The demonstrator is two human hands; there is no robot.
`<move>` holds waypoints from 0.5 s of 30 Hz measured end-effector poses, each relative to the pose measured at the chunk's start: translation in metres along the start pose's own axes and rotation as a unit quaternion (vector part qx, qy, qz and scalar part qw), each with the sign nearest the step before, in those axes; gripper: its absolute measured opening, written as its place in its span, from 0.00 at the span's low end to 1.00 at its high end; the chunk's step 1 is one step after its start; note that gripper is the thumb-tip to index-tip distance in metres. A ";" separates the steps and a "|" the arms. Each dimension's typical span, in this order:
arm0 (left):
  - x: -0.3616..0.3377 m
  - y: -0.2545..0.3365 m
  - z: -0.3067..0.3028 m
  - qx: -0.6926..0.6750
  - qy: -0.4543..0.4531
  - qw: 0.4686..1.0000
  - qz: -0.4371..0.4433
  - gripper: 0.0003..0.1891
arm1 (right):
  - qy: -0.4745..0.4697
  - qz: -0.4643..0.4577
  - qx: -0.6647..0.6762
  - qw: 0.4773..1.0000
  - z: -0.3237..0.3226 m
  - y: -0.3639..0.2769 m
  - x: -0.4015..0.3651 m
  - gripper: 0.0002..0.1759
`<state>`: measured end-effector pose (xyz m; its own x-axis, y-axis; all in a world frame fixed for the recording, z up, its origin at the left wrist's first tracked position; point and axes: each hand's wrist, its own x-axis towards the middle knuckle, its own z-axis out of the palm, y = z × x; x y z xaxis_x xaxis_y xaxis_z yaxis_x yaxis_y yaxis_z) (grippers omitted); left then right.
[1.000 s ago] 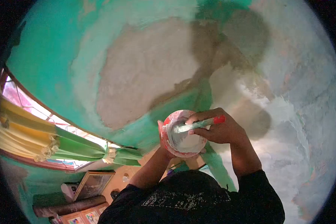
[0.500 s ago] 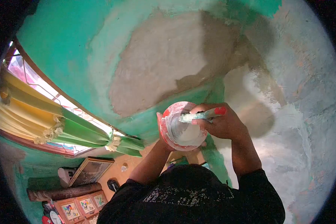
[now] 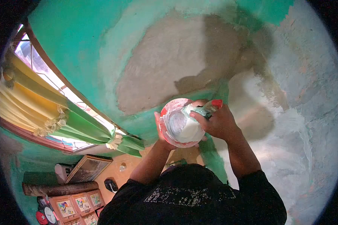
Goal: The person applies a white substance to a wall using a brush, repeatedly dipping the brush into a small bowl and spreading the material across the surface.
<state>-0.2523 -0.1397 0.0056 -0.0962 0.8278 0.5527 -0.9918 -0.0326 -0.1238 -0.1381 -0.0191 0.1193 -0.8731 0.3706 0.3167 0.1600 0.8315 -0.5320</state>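
My left hand (image 3: 162,134) is wrapped around a red bucket (image 3: 173,141), fingers on its outer side. White paint (image 3: 192,129) lies inside and coats the bucket's inner wall and rim. In my right hand (image 3: 221,123) is a paintbrush (image 3: 203,111), its red-tipped handle (image 3: 216,103) pointing up to the right. White paint coats the brush, whose head reaches over the bucket's upper right rim. My right fingers hide part of it.
Ahead is a green wall (image 3: 71,41) with a bare grey-brown patch (image 3: 165,56); whitish coating (image 3: 285,150) covers the right side. Yellow and green curtains (image 3: 33,97) hang at a barred window on the left. A picture frame (image 3: 88,168) and wooden cabinet (image 3: 77,202) stand lower left.
The paintbrush has shifted from over the bucket's middle to its upper right rim, its handle tilting higher. The bucket has moved slightly up and left.
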 end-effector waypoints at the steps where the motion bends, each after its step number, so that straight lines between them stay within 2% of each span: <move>1: -0.002 0.000 0.002 -0.032 0.044 0.998 0.017 0.61 | 0.015 0.006 0.006 1.000 0.000 -0.003 0.000 0.14; 3: -0.007 0.005 0.005 -0.089 0.151 0.983 0.051 0.62 | 0.032 0.020 0.008 0.999 0.001 -0.006 0.001 0.13; 5: -0.017 0.009 -0.011 -0.040 0.241 0.964 0.102 0.60 | 0.034 0.033 0.000 0.999 0.004 -0.007 0.002 0.12; 6: -0.028 0.015 -0.039 0.035 0.268 0.953 0.139 0.60 | 0.035 0.038 -0.009 0.999 0.006 -0.006 0.002 0.12; 8: -0.031 0.019 -0.048 0.103 0.250 0.950 0.157 0.58 | 0.035 0.046 -0.026 0.998 0.011 -0.005 0.001 0.11; 12: -0.013 0.009 0.003 0.072 0.075 0.992 0.070 0.57 | 0.054 0.018 0.023 0.998 0.004 -0.013 0.001 0.11; 14: -0.014 0.008 0.006 0.040 0.062 0.995 0.062 0.57 | 0.052 0.028 0.011 0.998 0.008 -0.014 0.000 0.12; 15: -0.018 0.010 0.004 0.016 0.092 0.993 0.075 0.58 | 0.040 0.030 -0.004 0.999 0.013 -0.008 -0.003 0.12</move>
<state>-0.2607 -0.1569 -0.0022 -0.2292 0.9004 0.3698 -0.9699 -0.1789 -0.1654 -0.1430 -0.0318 0.1123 -0.8217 0.4525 0.3464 0.2162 0.8099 -0.5453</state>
